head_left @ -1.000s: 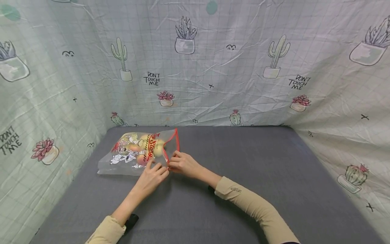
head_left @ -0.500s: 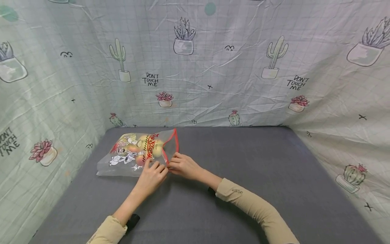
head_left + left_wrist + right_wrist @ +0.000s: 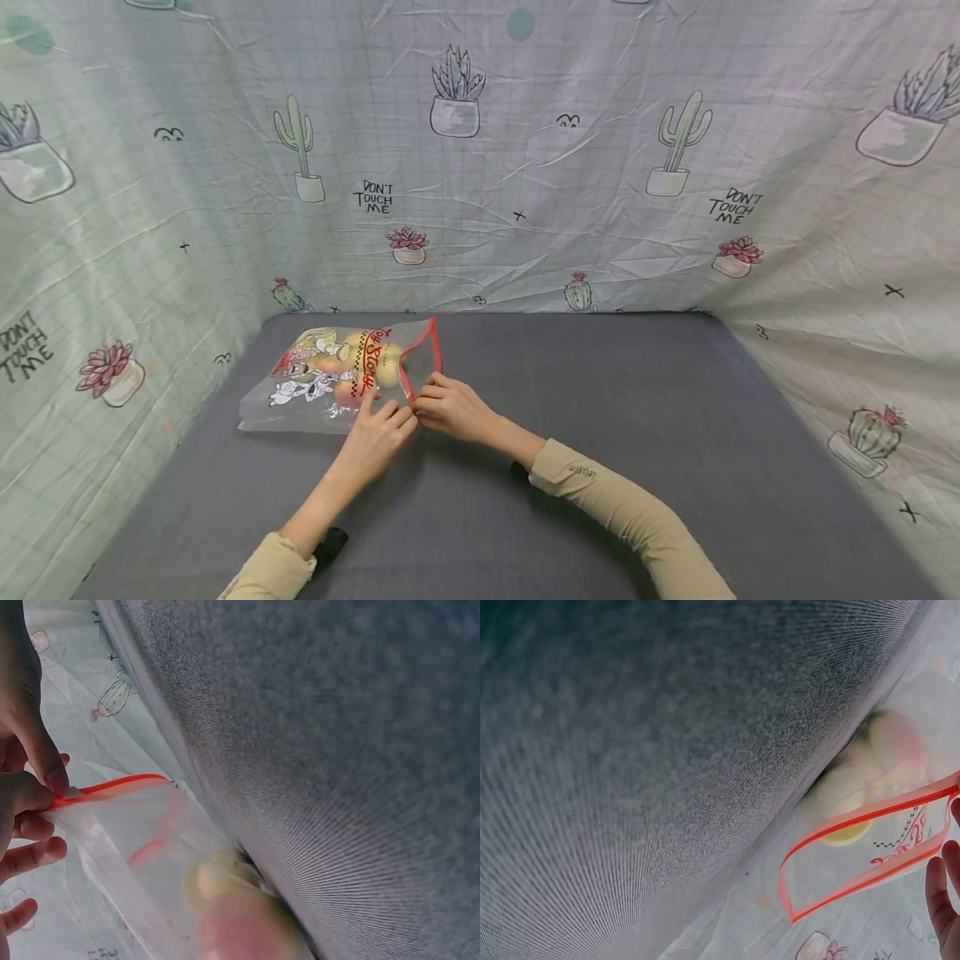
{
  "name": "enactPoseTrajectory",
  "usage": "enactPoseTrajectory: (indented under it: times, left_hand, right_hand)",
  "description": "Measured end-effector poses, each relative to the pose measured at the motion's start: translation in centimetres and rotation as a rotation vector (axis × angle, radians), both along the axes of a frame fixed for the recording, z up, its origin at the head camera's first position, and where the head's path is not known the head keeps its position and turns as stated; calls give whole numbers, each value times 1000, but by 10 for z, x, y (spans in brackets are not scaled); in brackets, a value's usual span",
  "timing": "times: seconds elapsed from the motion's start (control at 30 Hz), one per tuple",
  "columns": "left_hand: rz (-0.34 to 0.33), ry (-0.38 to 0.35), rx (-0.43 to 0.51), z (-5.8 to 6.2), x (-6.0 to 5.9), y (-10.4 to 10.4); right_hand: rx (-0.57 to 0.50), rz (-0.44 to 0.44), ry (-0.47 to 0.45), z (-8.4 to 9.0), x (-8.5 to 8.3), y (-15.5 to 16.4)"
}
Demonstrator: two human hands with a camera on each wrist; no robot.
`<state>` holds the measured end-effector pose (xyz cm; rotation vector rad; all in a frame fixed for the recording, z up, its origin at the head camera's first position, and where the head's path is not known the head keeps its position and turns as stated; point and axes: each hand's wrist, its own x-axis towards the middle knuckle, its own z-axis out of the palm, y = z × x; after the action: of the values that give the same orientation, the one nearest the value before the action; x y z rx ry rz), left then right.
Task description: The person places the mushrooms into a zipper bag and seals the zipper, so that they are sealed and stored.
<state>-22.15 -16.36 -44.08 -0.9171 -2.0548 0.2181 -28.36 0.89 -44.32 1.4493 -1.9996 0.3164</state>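
A clear zip bag [image 3: 322, 383] with cartoon print lies flat at the far left of the grey table [image 3: 600, 417]. Several yellow-red fruits [image 3: 386, 367] show through it. Its red zip strip [image 3: 423, 350] gapes open in a loop, which the right wrist view shows as a red strip [image 3: 855, 855] in front of a fruit [image 3: 847, 802]. My left hand [image 3: 393, 414] and right hand [image 3: 426, 406] meet at the near end of the mouth, and both pinch the strip there. In the left wrist view, fingers [image 3: 30, 799] clamp the red strip [image 3: 112, 787].
Cactus-print cloth [image 3: 525, 167] walls the table in at the back and on both sides. The bag lies close to the left cloth wall. Bare grey surface stretches to the right of the hands and toward me.
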Motion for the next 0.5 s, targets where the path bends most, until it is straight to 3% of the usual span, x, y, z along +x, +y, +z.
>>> enactPoseTrajectory:
  times: [0.5]
  left_hand:
    - [-22, -13, 17, 0, 2, 2]
  right_hand:
    - [-1, -14, 74, -3, -5, -1]
